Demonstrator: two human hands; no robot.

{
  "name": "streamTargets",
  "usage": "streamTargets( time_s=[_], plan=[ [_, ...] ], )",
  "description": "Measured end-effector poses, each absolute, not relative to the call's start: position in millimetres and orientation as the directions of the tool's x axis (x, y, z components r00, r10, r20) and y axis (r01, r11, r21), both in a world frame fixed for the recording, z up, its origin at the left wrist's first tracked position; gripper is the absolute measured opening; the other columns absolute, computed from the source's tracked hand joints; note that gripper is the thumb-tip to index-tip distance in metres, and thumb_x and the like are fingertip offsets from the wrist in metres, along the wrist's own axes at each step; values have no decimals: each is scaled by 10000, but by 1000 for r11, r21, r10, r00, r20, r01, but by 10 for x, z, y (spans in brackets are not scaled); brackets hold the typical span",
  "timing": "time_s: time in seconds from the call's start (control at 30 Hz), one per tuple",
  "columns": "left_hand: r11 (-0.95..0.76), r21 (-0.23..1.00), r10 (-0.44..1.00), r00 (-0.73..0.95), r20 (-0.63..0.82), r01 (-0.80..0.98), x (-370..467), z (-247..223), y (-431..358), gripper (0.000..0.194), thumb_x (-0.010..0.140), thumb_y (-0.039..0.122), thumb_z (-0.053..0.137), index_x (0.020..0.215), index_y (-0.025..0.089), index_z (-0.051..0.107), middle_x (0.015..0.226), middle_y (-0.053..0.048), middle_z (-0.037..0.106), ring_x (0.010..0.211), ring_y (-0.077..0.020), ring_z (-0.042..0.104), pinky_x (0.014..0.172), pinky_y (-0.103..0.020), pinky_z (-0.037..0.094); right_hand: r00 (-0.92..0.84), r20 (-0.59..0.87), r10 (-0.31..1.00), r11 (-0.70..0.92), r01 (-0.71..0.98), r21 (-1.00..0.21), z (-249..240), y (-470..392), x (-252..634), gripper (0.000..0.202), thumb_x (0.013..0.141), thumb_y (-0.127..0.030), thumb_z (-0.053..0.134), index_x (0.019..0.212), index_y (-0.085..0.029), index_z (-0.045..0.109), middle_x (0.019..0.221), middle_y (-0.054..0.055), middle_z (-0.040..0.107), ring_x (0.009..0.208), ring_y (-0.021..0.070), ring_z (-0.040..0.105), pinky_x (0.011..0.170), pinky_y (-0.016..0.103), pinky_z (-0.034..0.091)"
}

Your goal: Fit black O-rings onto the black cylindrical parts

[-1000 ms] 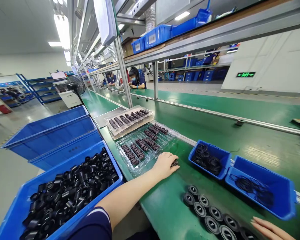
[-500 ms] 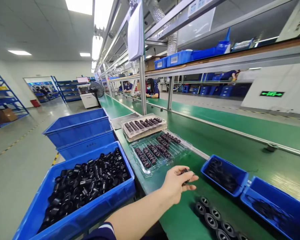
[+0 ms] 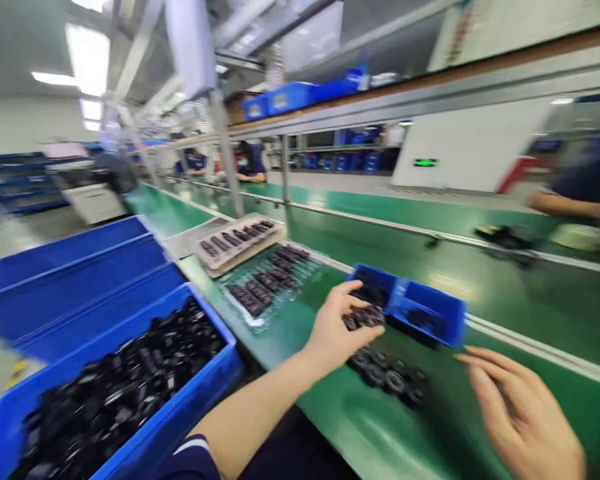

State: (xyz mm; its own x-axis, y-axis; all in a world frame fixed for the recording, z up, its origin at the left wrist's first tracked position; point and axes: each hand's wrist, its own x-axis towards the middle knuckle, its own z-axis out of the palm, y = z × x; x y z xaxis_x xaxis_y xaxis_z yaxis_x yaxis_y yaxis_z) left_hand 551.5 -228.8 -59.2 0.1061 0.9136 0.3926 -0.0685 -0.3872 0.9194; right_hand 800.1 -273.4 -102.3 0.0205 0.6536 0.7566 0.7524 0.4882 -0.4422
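While the big blue crate [image 3: 130, 400] of black parts waits at the left, the left hand [image 3: 337, 327] grips a stack of black rings [image 3: 363, 317] above the ring row [image 3: 387, 377]. The right hand [image 3: 523, 413] hovers open; setting them down needs care.

Big blue bin [image 3: 195, 393] sitting at left, heaped w/ black cylindrical parts [image 3: 125, 387], empty blue crates [image 3: 70, 280] stacking up behind it. Clear blister tray [image 3: 260, 290] and a second tray [image 3: 237, 241] lying further up the green bench [image 3: 330, 413], both carrying dark pieces. Co-workers sitting far down the line, blurred.
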Motion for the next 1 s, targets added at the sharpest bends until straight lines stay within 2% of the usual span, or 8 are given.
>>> streamTargets(
  time_s=[0.13, 0.2, 0.33, 0.6, 0.67, 0.77, 0.87, 1.0],
  plan=[
    [-589, 807, 797, 202, 569, 48, 5798, -585, -2055, 480, 796, 211, 762, 1237, 225, 571, 1310, -87, 620, 1165, -221, 637, 1068, -391, 451, 113, 730, 674, 452, 719, -528, -999, -2887, 8028, 161, 997, -272, 491, 1011, -235, 648, 1111, 105, 636, 1046, 278, 614, 936, 477, 478],
    [-623, 781, 763, 255, 594, 47, 5956, -598, -1944, 610, 814, 209, 750, 1359, 243, 477, 1281, -80, 641, 1185, -219, 630, 1081, -400, 445, 168, 716, 678, 423, 708, -566, -995, -2885, 8013, 158, 996, -231, 490, 1016, -222, 646, 1111, 102, 627, 1056, 260, 606, 944, 451, 480],
    [-638, 770, 725, 340, 599, 2, 6180, -668, -1840, 781, 835, 197, 728, 1488, 250, 303, 1172, -60, 694, 1184, -212, 637, 1064, -395, 471, 213, 690, 692, 395, 689, -608, -1034, -2896, 8002, 161, 994, -194, 488, 1025, -217, 644, 1100, 102, 624, 1050, 247, 606, 934, 426, 491],
    [-539, 842, 774, 389, 500, -10, 6165, -904, -1833, 713, 815, 187, 743, 1437, 262, 403, 1154, -57, 700, 1104, -208, 677, 996, -383, 535, 178, 643, 745, 382, 676, -630, -1130, -2877, 8019, 162, 983, -171, 498, 1054, -214, 638, 1097, 115, 626, 1039, 252, 612, 905, 431, 513],
    [-409, 910, 830, 385, 403, -71, 6148, -880, -1859, 596, 814, 223, 754, 1360, 247, 516, 1160, -61, 699, 1122, -230, 673, 1008, -402, 537, 170, 634, 755, 377, 677, -631, -1151, -2874, 8017, 161, 982, -160, 503, 1058, -212, 634, 1098, 116, 624, 1043, 250, 607, 912, 434, 507],
    [61, 954, 889, 451, 82, -293, 6135, -808, -1875, 396, 888, 325, 674, 1262, 209, 613, 1207, -84, 693, 1157, -259, 661, 902, -374, 606, 172, 627, 759, 371, 677, -636, -1178, -2875, 8014, 159, 982, -149, 504, 1057, -207, 632, 1097, 116, 620, 1044, 245, 603, 917, 433, 500],
    [513, 741, 787, 583, -204, -433, 6118, -753, -1860, 346, 989, 378, 488, 1218, 174, 649, 1229, -92, 694, 1175, -216, 654, 822, -266, 623, 169, 621, 765, 364, 682, -634, -1195, -2876, 8001, 157, 985, -150, 504, 1056, -207, 632, 1090, 115, 621, 1040, 244, 603, 911, 431, 502],
    [690, 560, 683, 669, -293, -458, 6109, -727, -1843, 407, 1025, 328, 356, 1115, 137, 705, 1310, -71, 656, 1208, -180, 630, 937, -268, 588, 160, 621, 768, 366, 685, -629, -1204, -2865, 7964, 153, 987, -150, 504, 1045, -204, 635, 1061, 113, 629, 1019, 239, 611, 891, 419, 512]
  ],
)
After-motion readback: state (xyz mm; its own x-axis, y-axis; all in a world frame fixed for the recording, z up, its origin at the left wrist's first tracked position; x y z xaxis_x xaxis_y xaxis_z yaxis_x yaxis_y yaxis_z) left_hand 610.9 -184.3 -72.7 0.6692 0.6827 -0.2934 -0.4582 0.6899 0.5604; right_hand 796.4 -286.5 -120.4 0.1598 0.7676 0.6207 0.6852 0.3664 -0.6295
